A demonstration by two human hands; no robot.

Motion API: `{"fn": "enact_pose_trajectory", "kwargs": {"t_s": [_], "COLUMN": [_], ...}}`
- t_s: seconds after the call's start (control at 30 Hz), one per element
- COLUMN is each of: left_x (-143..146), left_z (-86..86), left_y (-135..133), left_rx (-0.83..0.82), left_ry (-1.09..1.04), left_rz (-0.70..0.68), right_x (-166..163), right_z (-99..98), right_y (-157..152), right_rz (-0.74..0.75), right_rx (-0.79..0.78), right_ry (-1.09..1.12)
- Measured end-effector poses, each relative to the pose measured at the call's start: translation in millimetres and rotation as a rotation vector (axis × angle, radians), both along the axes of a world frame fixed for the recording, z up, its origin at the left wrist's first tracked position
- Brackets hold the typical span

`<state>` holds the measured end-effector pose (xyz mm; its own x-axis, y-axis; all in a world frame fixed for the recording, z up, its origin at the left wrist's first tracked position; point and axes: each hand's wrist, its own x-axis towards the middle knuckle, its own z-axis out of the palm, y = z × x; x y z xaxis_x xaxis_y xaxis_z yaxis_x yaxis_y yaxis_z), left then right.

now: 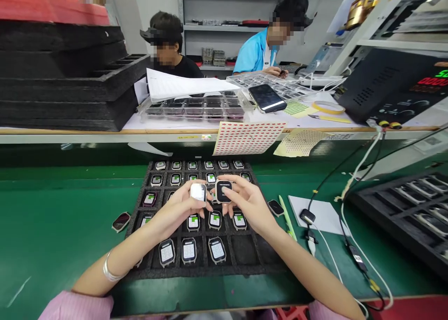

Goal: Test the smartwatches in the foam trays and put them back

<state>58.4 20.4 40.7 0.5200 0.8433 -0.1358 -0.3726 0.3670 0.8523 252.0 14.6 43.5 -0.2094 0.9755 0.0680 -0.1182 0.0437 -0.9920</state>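
Note:
Two smartwatches without straps are held up side by side over a black foam tray (pixel 245 250). My left hand (pixel 182 201) grips one smartwatch (pixel 198 192) whose screen glows white. In my right hand (pixel 245 196) is another smartwatch (pixel 224 185) with a dark screen and small text, the thumb resting on its glass. Below them, the tray's compartments hold several more watch bodies, many lit with green and white screens, such as the watch (pixel 217 250) in the front row. My forearms and hands cover part of the tray.
Loose watches lie left (pixel 121 222) and right (pixel 276 207) of the tray, beside a green pen (pixel 287 217). Cables and a white pad (pixel 318 215) are at right, near another foam tray (pixel 416 208). A shelf edge (pixel 105 137) crosses behind. Two people sit beyond it.

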Motion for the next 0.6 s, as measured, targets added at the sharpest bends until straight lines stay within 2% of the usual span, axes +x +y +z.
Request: {"fn": "enact_pose_trajectory", "kwargs": {"t_s": [0.17, 0.37, 0.6], "left_x": [0, 2, 0], "left_z": [7.2, 5.8, 7.1], "left_y": [-6, -12, -15], "left_rx": [0.020, 0.206, 0.189], "left_ry": [-0.004, 0.037, 0.021], "left_rz": [0.004, 0.062, 0.032], "right_x": [3, 1, 6], "right_z": [5.0, 6.8, 7.5], "right_y": [-8, -14, -17], "right_rz": [0.045, -0.035, 0.025], "right_rx": [0.033, 0.074, 0.103], "right_ry": [0.049, -0.004, 0.074]}}
